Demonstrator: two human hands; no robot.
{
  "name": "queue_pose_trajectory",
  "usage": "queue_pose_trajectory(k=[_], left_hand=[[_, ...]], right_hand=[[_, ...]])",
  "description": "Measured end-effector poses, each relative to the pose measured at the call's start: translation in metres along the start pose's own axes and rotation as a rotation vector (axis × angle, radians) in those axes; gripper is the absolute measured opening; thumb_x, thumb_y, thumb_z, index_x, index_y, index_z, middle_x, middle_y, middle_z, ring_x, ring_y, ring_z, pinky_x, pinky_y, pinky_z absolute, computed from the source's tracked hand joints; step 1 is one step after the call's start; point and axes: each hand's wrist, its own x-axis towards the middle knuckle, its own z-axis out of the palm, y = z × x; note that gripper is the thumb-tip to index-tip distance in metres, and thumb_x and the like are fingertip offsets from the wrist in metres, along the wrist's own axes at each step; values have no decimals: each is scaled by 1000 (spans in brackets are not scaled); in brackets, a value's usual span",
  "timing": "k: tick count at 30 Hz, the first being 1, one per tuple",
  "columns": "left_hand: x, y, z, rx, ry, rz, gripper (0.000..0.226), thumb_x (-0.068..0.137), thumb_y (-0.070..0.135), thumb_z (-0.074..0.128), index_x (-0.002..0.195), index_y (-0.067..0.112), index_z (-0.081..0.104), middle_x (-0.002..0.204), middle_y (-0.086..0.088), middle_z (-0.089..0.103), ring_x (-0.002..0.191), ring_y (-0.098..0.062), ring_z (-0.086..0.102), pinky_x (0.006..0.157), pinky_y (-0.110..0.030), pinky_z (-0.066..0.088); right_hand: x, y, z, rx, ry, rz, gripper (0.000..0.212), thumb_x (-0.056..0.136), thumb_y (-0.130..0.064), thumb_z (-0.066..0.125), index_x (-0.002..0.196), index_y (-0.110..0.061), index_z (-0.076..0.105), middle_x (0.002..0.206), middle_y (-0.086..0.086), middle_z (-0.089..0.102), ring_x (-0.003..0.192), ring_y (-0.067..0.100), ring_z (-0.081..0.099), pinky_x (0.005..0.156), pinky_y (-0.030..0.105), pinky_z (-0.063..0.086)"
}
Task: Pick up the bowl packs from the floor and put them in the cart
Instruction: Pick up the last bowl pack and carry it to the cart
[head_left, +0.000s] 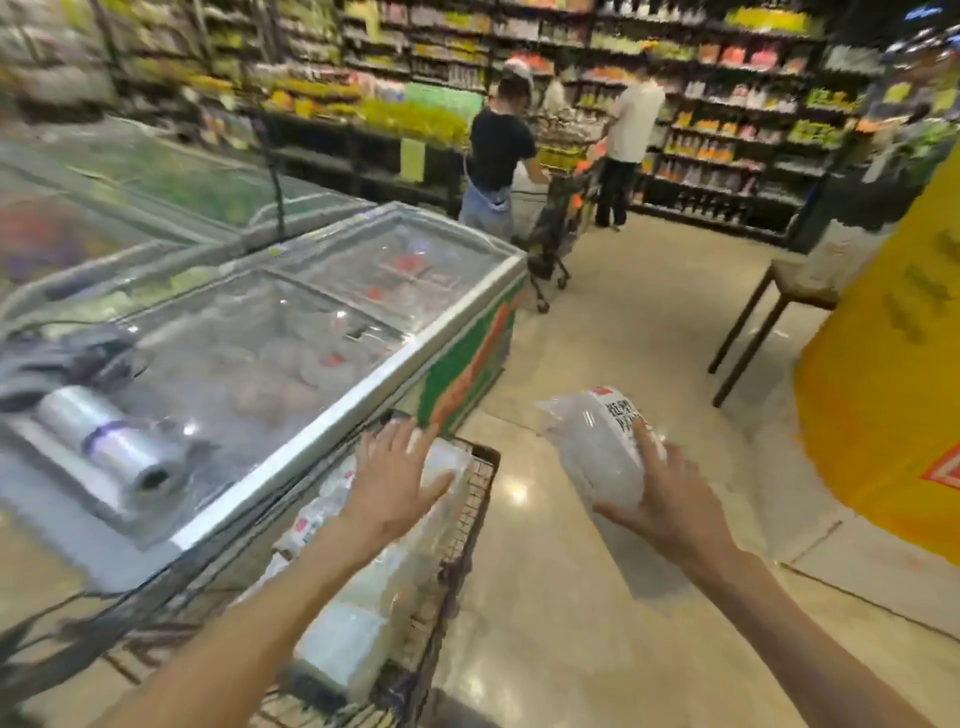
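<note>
Far to the left of the left hand (397, 483), a roll of clear bags (111, 441) lies on the glass lid of a chest freezer (291, 332). The left hand itself is spread flat, fingers straight and splayed, over the cart (480, 488), and holds nothing; I cannot tell whether its palm touches the packs beneath it. Directly under and behind that hand, several bowl packs in the cart (358, 618) are piled close to the wire rim.

To the right, out over bare floor (545, 571), the right hand (670, 499) grips the held bowl pack (597, 452) from beneath, thumb curled over its top, most of the pack jutting forward beyond the fingers.

The risks, as I judge them: the wrap looks slick and the grip sits at one end, so the pack could slip and drop before it crosses the rim. The pile under the left hand looks high, so another pack set on top might slide off over the side. The spread left hand also lies in the path of the incoming pack.
</note>
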Motion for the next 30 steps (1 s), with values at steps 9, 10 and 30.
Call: queue_pose_trajectory(k=[9, 10, 30], left_hand=[[-32, -109, 10, 41, 122, -519, 73, 96, 72, 35, 156, 31, 32, 161, -5, 35, 150, -29, 26, 121, -59, 16], [-28, -110, 9, 44, 136, -508, 71, 96, 70, 38, 156, 33, 30, 161, -4, 34, 151, -27, 25, 121, -58, 15], [-124, -109, 99, 47, 153, -1236, 70, 99, 67, 26, 160, 33, 21, 169, 1, 18, 157, -18, 6, 126, -48, 7]], right_hand=[[142, -142, 70, 84, -96, -475, 127, 70, -79, 74, 164, -33, 2, 150, 19, 40, 130, 44, 45, 92, 53, 50], [143, -148, 71, 85, -101, -468, 128, 70, -79, 73, 164, -33, 0, 153, 20, 38, 132, 44, 44, 92, 54, 51], [82, -328, 320, -55, -688, -879, 125, 82, -76, 66, 161, -28, -19, 163, 23, 21, 145, 42, 30, 112, 58, 38]])
